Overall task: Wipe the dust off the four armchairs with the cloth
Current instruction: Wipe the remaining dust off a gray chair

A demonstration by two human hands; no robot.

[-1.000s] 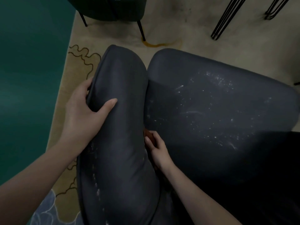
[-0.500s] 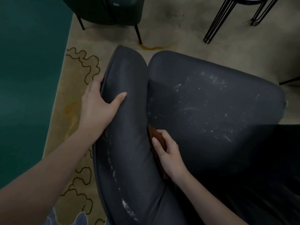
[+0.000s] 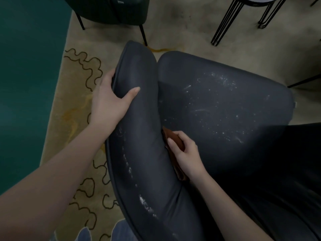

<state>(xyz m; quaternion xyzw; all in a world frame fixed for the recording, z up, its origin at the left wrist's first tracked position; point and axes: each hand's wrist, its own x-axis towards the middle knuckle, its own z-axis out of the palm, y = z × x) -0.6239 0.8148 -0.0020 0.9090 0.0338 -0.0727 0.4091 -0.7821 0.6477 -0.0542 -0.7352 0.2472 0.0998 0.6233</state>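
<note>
A dark grey armchair (image 3: 225, 108) fills the middle of the view, its seat speckled with white dust. Its left armrest (image 3: 139, 136) carries streaks of dust along the lower part. My left hand (image 3: 111, 100) grips the armrest's outer edge, thumb on top. My right hand (image 3: 185, 153) holds a brown cloth (image 3: 173, 136) pressed into the gap between armrest and seat. Part of the cloth is hidden under my fingers.
A second dark armchair (image 3: 111, 11) stands at the top left on thin black legs. Black wire legs of a side table (image 3: 225, 23) rise at the top right. A beige rug (image 3: 78, 84) with wavy dark lines lies below, beside a green floor (image 3: 26, 66).
My right hand slid the cloth forward along the gap between armrest and seat. My left hand shifted further up the armrest. The view moved slightly back.
</note>
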